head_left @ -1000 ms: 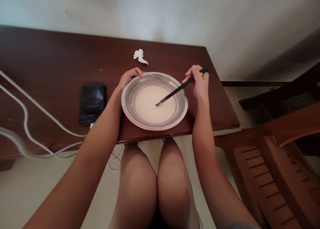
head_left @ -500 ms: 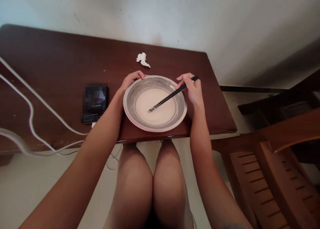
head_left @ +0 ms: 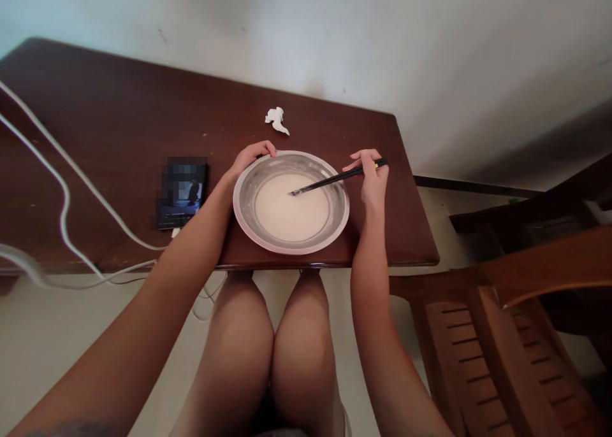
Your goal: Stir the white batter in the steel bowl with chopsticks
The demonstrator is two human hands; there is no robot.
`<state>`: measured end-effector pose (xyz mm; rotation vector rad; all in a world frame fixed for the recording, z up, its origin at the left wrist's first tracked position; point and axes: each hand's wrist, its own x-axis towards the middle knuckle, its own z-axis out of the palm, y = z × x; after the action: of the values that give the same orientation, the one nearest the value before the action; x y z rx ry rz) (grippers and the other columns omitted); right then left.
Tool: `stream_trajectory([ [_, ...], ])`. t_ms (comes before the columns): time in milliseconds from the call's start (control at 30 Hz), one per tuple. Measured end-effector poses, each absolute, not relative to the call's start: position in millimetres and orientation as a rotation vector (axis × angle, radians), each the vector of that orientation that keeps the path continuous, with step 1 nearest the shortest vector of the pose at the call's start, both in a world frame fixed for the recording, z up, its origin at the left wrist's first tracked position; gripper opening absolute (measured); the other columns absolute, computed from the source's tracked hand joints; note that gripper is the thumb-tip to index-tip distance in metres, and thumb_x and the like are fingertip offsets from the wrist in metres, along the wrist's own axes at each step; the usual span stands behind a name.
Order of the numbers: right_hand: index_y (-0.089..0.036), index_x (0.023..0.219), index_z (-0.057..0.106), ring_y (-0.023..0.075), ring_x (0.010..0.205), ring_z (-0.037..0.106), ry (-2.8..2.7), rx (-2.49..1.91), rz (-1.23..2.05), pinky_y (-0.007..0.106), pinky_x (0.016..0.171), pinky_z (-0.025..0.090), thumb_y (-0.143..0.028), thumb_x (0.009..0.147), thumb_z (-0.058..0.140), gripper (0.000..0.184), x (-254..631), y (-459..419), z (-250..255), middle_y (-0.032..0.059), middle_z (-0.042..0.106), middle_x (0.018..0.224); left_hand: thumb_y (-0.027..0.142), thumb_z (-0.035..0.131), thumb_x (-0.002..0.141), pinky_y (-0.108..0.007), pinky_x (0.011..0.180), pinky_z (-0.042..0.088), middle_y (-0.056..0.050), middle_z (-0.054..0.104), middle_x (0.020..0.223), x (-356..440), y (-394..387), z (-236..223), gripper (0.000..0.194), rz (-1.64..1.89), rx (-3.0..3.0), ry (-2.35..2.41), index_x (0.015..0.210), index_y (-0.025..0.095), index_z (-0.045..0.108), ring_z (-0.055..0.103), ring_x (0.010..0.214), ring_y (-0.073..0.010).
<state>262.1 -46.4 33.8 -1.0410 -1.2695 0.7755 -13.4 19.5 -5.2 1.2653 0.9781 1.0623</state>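
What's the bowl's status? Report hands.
Left hand holds bowl edge. Right hand holds black chopsticks, tips at pale liquid. Crumpled white wad beyond bowl, clear of both hands.

Pale wall (head_left: pixel 296 35) behind brown table (head_left: pixel 119 112)

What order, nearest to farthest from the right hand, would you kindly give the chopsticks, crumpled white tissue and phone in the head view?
1. Chopsticks: held in the right hand.
2. Crumpled tissue: beyond the bowl.
3. Phone: left of the bowl.
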Motion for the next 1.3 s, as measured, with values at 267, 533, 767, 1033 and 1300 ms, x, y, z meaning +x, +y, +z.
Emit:
stream_trajectory([
  [267,-0.024,0.083,0.067,0.0108,0.061,0.067,-1.373,-1.025,0.895,0.026,0.065,0.049,-0.049,0.087,0.055,0.029,256.5,-49.6,36.0,-0.0049,0.07,0.059,0.01,0.05,0.066,-0.02,0.062,0.04,0.0,0.054,0.062,-10.5,18.3,-1.0,0.017,1.097,1.333,1.061,0.055,0.017,0.061,0.047,0.062,-0.0113],
  [533,-0.023,0.074,0.067,0.0101,0.053,0.063,-1.359,-1.029,0.922,0.026,0.065,0.049,-0.047,0.087,0.055,0.031,256.2,-49.5,34.8,-0.0053,0.066,0.052,0.008,0.052,0.063,-0.02,0.065,0.041,0.0,0.057,0.067,-9.5,12.7,6.3,0.015,1.095,1.39,1.05,0.055,0.016,0.06,0.051,0.068,-0.011],
  [767,-0.023,0.071,0.065,0.01,0.047,0.061,-1.238,-1.039,0.81,0.025,0.057,0.046,-0.048,0.087,0.054,0.032,259.2,-45.5,30.7,-0.0063,0.063,0.048,0.015,0.053,0.063,-0.019,0.057,0.038,0.0,0.057,0.065,-10.2,12.3,0.7,0.009,1.074,1.235,0.984,0.059,0.017,0.06,0.051,0.062,-0.0102],
  [1033,-0.024,0.079,0.067,0.0117,0.058,0.067,-1.314,-1.008,0.787,0.027,0.063,0.049,-0.048,0.087,0.055,0.028,257.0,-49.8,34.6,-0.0046,0.069,0.058,0.015,0.051,0.064,-0.021,0.057,0.036,0.0,0.053,0.062,-10.9,14.1,-0.1,0.01,1.076,1.261,1.012,0.059,0.017,0.06,0.046,0.059,-0.0106],
  [1300,-0.023,0.078,0.067,0.0104,0.054,0.064,-1.4,-1.011,0.821,0.026,0.059,0.047,-0.052,0.086,0.054,0.032,257.6,-46.9,32.1,-0.0049,0.065,0.055,0.008,0.047,0.067,-0.02,0.062,0.039,0.0,0.056,0.063,-6.6,15.1,4.2,0.018,1.065,1.245,1.041,0.055,0.016,0.058,0.049,0.06,-0.01],
])
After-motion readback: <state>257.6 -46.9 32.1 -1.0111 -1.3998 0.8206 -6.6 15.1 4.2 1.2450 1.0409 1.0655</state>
